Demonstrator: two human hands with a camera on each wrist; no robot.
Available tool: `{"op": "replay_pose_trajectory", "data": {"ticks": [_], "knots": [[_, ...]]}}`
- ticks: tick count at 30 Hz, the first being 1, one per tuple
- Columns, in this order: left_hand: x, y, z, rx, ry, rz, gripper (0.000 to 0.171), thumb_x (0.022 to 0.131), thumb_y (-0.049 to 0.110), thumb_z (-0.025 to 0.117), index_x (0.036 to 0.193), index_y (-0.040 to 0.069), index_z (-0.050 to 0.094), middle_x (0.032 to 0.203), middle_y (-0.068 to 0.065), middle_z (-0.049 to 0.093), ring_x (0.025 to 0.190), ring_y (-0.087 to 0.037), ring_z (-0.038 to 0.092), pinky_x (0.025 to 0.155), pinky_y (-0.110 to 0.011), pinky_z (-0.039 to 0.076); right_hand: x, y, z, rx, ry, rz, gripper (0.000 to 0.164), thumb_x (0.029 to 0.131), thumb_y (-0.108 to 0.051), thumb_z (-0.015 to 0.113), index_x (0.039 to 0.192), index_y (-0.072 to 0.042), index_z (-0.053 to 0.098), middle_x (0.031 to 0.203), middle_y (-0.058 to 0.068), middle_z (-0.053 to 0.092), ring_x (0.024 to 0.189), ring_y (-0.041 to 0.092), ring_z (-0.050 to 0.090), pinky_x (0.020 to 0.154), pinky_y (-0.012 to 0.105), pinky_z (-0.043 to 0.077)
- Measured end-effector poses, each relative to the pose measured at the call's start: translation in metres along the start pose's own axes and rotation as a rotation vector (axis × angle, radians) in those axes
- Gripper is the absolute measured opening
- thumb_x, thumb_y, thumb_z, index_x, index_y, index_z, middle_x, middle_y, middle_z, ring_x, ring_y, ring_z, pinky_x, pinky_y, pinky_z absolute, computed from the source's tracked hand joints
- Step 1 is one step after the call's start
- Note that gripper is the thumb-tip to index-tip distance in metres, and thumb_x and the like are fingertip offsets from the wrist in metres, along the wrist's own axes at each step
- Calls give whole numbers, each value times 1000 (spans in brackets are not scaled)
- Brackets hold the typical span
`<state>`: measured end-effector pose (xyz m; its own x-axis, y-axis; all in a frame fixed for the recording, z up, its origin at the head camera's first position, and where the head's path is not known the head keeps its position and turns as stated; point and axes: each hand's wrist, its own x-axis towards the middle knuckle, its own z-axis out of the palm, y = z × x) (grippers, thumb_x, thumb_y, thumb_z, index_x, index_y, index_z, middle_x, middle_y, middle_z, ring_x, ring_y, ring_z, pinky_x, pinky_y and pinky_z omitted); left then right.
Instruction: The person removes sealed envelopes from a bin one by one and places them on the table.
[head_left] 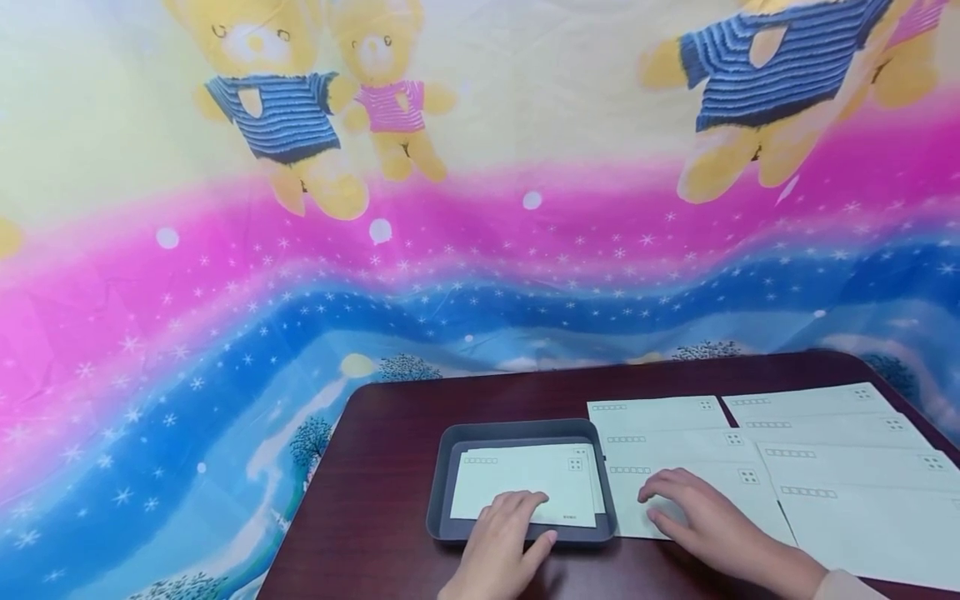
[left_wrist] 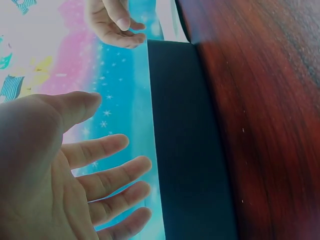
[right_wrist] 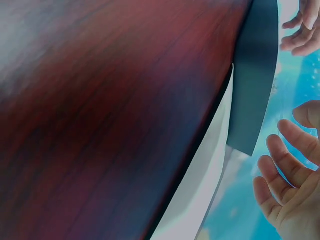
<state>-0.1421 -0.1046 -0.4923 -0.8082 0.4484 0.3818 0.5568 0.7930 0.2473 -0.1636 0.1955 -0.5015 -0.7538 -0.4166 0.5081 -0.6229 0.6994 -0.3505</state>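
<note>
A dark grey tray (head_left: 439,492) holds a few white envelopes (head_left: 510,482) printed with small postcode boxes and a stamp square, lying one over another slightly offset. My left hand (head_left: 501,540) is over the tray's front edge, fingers spread and loosely bent, holding nothing. To its right, my right hand (head_left: 701,518) hovers above a column of overlapping envelopes (head_left: 652,417), fingers loosely bent with nothing in them. Both wrist views show bare palms, with the tray's dark side wall (left_wrist: 190,140) beyond the left hand's fingers.
A second column of overlapping envelopes (head_left: 862,533) lies farther right, reaching towards the table's right edge. The dark red-brown table (head_left: 360,500) stands against a cloth backdrop (head_left: 480,233) printed with bears and snowflakes.
</note>
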Motion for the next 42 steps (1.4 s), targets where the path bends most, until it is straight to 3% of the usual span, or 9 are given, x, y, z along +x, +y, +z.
{"op": "replay_pose_trajectory", "data": {"ticks": [9, 16, 27, 35, 42], "knots": [[-2, -7, -1, -1, -7, -42, 40, 90, 40, 55, 123, 17, 59, 118, 4, 61, 112, -16, 53, 87, -39, 45, 13, -9, 8, 8, -9, -15, 24, 77, -15, 72, 92, -31, 63, 99, -22, 56, 95, 0, 51, 77, 32, 48], [-5, -14, -4, 1, 7, -62, 41, 90, 40, 56, 123, 16, 60, 118, 3, 61, 112, -17, 53, 88, -40, 45, 22, -15, 14, 31, -73, 24, 16, 80, -18, 69, 92, -28, 65, 100, -21, 56, 96, 1, 52, 80, 34, 48], [-7, -23, -5, 12, 66, -73, 39, 88, 38, 59, 120, 15, 61, 117, 3, 62, 111, -18, 54, 85, -41, 45, 40, -31, 33, 19, -114, -24, 10, 82, -21, 67, 92, -23, 65, 97, -18, 57, 93, 4, 51, 79, 35, 48], [-6, -28, -5, 2, 48, -103, 39, 88, 38, 59, 120, 16, 61, 118, 3, 62, 111, -18, 54, 87, -42, 45, 48, -40, 45, 24, -140, -19, 10, 83, -22, 65, 93, -21, 66, 99, -14, 59, 93, 6, 52, 80, 35, 48], [-4, -34, -5, 32, 64, -117, 39, 87, 36, 61, 118, 14, 62, 116, 1, 63, 109, -19, 55, 87, -42, 45, 59, -45, 55, 17, -131, -64, 14, 83, -23, 65, 97, -18, 67, 101, -9, 61, 97, 11, 54, 82, 37, 48]]}}
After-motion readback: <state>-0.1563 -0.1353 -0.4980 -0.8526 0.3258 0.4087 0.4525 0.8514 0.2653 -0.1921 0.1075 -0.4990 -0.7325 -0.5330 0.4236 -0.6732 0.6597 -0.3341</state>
